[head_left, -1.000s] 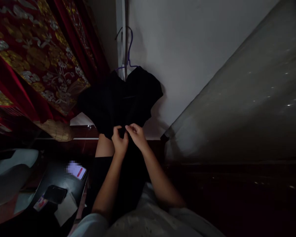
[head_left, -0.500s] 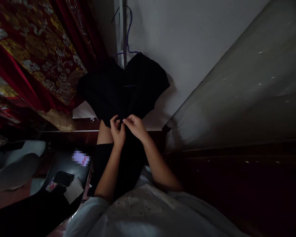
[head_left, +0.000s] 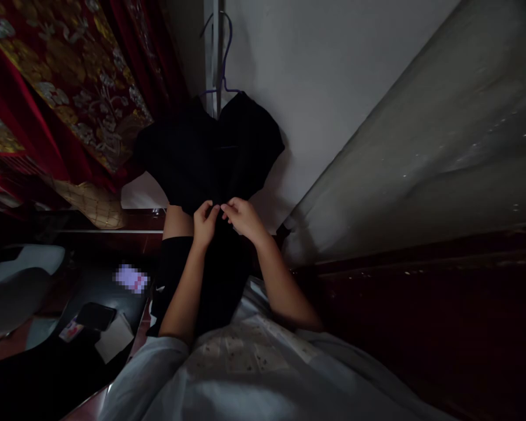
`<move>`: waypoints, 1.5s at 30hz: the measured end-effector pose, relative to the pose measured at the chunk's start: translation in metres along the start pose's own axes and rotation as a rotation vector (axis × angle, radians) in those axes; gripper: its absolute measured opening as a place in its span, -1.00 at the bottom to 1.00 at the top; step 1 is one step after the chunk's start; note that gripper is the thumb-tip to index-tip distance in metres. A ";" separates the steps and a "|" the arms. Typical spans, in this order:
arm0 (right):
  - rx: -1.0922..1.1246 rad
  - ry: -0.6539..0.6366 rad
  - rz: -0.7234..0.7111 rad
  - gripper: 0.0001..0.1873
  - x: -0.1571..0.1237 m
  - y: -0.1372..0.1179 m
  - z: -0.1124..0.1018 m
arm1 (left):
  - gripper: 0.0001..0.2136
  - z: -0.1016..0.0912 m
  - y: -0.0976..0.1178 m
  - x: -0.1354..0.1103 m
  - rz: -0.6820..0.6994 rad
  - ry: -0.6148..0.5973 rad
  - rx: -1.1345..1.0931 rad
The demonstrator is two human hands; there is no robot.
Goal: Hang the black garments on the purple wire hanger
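A black short-sleeved garment (head_left: 210,152) hangs on a purple wire hanger (head_left: 224,52) against a white wall. My left hand (head_left: 204,222) and my right hand (head_left: 241,217) meet at the middle front of the garment, fingers pinched together on the dark cloth. Each hand grips the fabric at the front opening; what lies between the fingertips is too dark to make out. My forearms reach up from my pale shirt at the bottom of the view.
Red and gold patterned curtain (head_left: 61,76) hangs at the left. A dark low table (head_left: 83,345) at lower left holds a lit phone (head_left: 131,278), a dark wallet (head_left: 95,316) and papers. A grey panel (head_left: 421,152) slants at the right. A pale seat (head_left: 13,286) stands far left.
Both hands have stayed pinched on the garment's front and have shifted slightly higher. The view has tilted a little, so the garment and hanger sit higher in the picture.
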State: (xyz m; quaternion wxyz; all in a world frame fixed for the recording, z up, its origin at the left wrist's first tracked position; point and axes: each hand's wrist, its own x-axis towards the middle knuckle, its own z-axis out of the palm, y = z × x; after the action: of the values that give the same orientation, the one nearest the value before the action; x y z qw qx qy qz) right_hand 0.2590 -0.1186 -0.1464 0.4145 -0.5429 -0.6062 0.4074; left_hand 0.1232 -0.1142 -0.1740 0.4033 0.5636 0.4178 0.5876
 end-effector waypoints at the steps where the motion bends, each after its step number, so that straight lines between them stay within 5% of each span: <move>1: -0.007 0.012 0.005 -0.82 0.000 0.000 0.000 | -0.88 0.001 -0.001 0.001 0.016 -0.008 -0.025; 9: -0.011 -0.001 0.085 -0.78 0.008 0.000 -0.001 | -0.89 0.013 -0.016 0.007 0.094 0.025 -0.001; 15: 0.213 0.038 0.127 -0.84 0.010 0.005 0.006 | -0.83 0.020 -0.027 -0.007 0.363 0.381 0.108; 18: 0.209 0.031 0.126 -0.85 0.011 0.009 0.011 | -0.85 0.017 -0.034 -0.013 0.461 0.296 0.214; 25: 0.159 -0.008 0.142 -0.83 0.021 0.001 0.012 | -0.80 -0.003 -0.047 -0.008 0.396 0.093 0.250; 28: 0.177 -0.019 0.157 -0.82 0.035 -0.015 0.013 | -0.77 -0.013 -0.042 0.007 0.350 0.006 0.200; 34: 0.397 -0.065 0.088 -0.75 0.067 -0.057 0.018 | -0.82 -0.024 -0.011 0.057 0.154 0.073 0.040; 39: 0.673 0.090 0.076 -0.73 0.067 -0.074 0.011 | -0.83 -0.017 0.003 0.075 0.217 -0.028 0.166; 45: 0.860 0.342 -0.184 -0.69 0.089 -0.132 -0.022 | -0.82 0.010 -0.030 0.029 0.360 -0.034 0.252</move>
State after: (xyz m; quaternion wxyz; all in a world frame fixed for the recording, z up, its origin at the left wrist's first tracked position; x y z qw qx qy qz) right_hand 0.2315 -0.0390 -0.0096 0.7302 -0.3252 -0.3511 0.4877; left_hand 0.1318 -0.0766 -0.1928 0.2251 0.6848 0.3735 0.5838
